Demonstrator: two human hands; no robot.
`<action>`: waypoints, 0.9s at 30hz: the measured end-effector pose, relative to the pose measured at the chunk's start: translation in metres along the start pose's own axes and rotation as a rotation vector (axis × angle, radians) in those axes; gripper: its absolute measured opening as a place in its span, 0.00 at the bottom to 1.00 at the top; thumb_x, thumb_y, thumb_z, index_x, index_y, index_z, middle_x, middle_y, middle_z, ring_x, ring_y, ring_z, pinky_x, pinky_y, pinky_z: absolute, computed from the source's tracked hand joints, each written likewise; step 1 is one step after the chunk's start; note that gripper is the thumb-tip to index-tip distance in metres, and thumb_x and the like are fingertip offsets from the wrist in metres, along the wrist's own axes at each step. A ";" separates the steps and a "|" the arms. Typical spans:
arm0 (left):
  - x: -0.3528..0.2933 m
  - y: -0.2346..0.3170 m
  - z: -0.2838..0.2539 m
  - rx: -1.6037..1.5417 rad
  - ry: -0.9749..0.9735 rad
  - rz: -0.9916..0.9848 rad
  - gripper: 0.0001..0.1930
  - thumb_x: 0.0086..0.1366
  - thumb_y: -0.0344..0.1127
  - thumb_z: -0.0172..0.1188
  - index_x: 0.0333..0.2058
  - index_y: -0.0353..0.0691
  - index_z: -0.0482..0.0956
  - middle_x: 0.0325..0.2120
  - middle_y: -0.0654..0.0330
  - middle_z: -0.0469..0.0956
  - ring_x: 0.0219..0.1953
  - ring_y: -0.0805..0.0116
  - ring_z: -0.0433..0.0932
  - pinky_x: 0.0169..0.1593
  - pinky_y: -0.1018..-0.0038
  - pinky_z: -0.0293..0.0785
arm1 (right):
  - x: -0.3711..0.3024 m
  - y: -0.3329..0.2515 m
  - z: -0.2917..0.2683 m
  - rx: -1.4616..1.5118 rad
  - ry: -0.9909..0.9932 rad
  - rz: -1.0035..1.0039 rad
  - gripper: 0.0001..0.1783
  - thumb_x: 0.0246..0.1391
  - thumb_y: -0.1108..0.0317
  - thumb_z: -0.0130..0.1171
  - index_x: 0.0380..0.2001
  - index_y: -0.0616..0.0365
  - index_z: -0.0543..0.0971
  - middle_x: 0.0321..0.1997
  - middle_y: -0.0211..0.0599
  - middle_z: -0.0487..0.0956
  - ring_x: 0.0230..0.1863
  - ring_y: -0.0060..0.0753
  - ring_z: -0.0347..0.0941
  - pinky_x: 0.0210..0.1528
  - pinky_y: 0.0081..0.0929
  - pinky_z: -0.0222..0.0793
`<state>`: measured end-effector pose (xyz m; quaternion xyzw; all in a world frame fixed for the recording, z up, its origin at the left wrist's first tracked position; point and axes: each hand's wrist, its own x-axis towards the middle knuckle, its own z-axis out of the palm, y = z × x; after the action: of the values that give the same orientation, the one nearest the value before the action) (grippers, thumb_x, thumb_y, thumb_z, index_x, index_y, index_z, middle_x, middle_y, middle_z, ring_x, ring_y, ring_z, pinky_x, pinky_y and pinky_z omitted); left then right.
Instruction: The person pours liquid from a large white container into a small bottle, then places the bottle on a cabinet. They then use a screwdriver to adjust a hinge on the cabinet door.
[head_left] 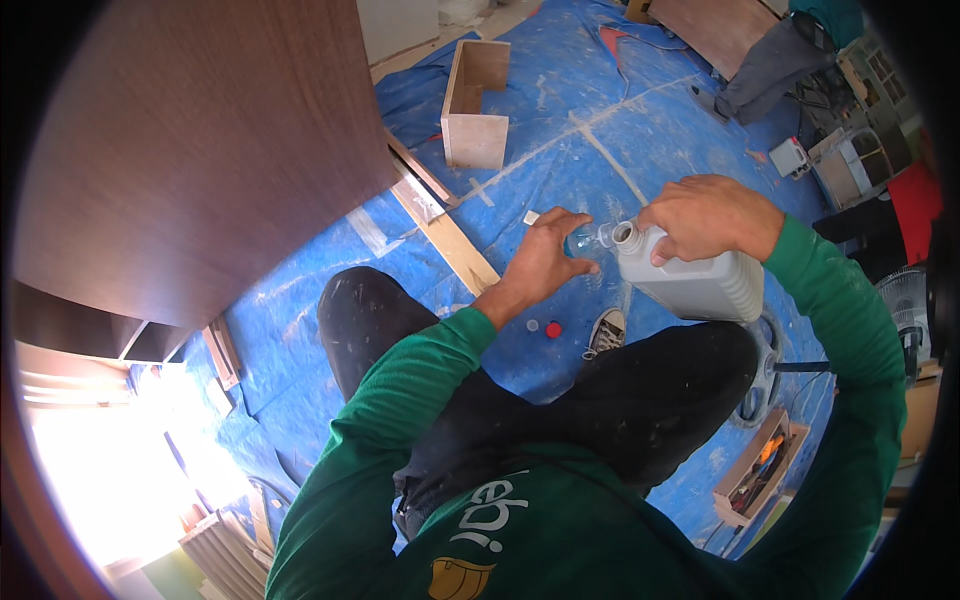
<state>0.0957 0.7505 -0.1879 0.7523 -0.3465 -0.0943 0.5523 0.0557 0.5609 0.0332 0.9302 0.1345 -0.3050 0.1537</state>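
Note:
My left hand [540, 258] is closed round a small clear plastic bottle [582, 240], which lies tilted with its neck toward the right. In my right hand [712, 216] is a whitish plastic jerrycan [692, 284], gripped near its top and tipped to the left. The jerrycan's uncapped mouth is right at the bottle's neck; I cannot tell whether they touch or whether liquid flows. Below, on the blue tarp [520, 370], lie a red cap [553, 329] and a small pale cap [532, 325].
A large brown wood panel [210, 140] fills the left, with planks [450, 240] beside it. An open wooden box [475, 138] stands ahead. Another person [775, 75] is far right. A wooden toolbox [760, 470] sits near my right knee, a fan [905, 300] farther right.

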 end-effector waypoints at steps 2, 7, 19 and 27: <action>0.001 0.000 0.000 0.005 -0.002 0.002 0.38 0.53 0.38 0.84 0.62 0.34 0.81 0.55 0.49 0.81 0.55 0.50 0.83 0.59 0.61 0.80 | 0.000 0.001 0.000 0.004 -0.008 0.003 0.28 0.57 0.49 0.74 0.59 0.44 0.86 0.54 0.45 0.86 0.60 0.54 0.81 0.62 0.47 0.75; 0.001 -0.003 0.000 0.017 0.000 0.008 0.39 0.52 0.38 0.84 0.62 0.33 0.81 0.55 0.48 0.82 0.55 0.50 0.83 0.59 0.61 0.80 | 0.000 -0.004 -0.008 0.031 -0.048 0.014 0.30 0.59 0.49 0.73 0.61 0.50 0.86 0.58 0.49 0.85 0.62 0.54 0.81 0.64 0.49 0.76; 0.001 -0.003 0.001 0.013 -0.006 -0.002 0.38 0.52 0.37 0.84 0.62 0.33 0.81 0.55 0.48 0.82 0.54 0.50 0.83 0.59 0.61 0.80 | 0.003 -0.001 -0.001 0.009 -0.031 0.023 0.28 0.58 0.48 0.74 0.60 0.44 0.86 0.55 0.45 0.86 0.60 0.53 0.81 0.64 0.47 0.74; 0.002 -0.005 0.002 0.012 0.000 0.015 0.38 0.52 0.37 0.84 0.62 0.34 0.81 0.55 0.49 0.82 0.54 0.51 0.83 0.59 0.62 0.80 | 0.005 -0.001 -0.001 0.013 -0.037 0.023 0.29 0.58 0.48 0.74 0.60 0.44 0.86 0.54 0.45 0.86 0.60 0.53 0.81 0.63 0.47 0.75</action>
<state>0.0979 0.7488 -0.1925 0.7530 -0.3527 -0.0881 0.5485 0.0596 0.5630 0.0308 0.9269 0.1187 -0.3214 0.1534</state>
